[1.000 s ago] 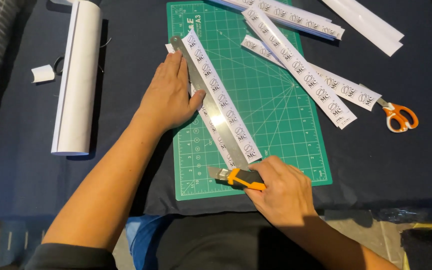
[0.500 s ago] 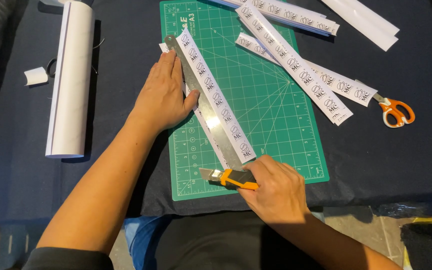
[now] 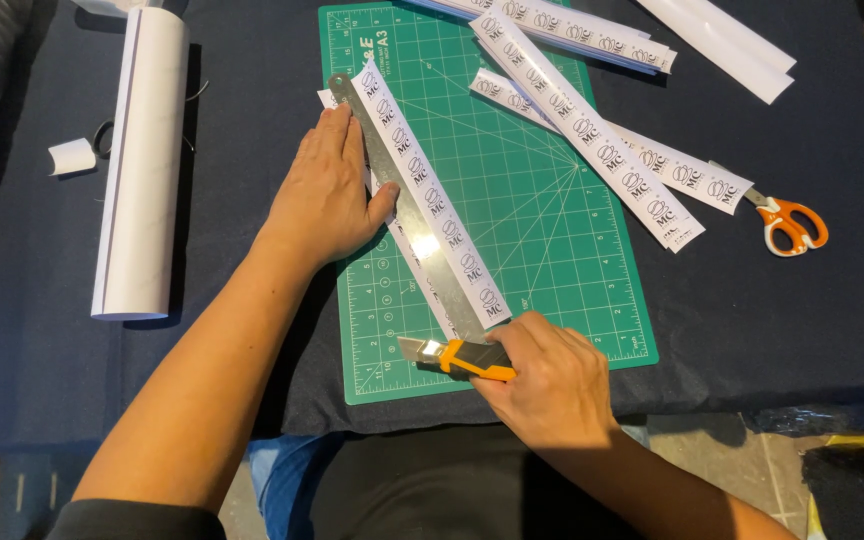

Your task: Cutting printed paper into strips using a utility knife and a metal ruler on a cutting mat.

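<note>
My left hand point(image 3: 327, 190) lies flat on a long metal ruler point(image 3: 402, 205) that runs diagonally across a green cutting mat point(image 3: 532, 200). Under and beside the ruler is a white paper strip point(image 3: 432, 195) printed with a row of small round marks. My right hand point(image 3: 552, 385) grips an orange and black utility knife point(image 3: 457, 357) at the near end of the ruler, its blade pointing left over the mat's near edge.
Several more printed strips point(image 3: 592, 135) lie on the mat's far right. Orange-handled scissors point(image 3: 787, 225) rest on the dark cloth to the right. A white paper roll point(image 3: 142, 160) and a small curled paper scrap point(image 3: 72, 155) lie on the left.
The knife has moved down along the ruler to its near end, off the strip. My left hand still presses the ruler. The view has shifted slightly.
</note>
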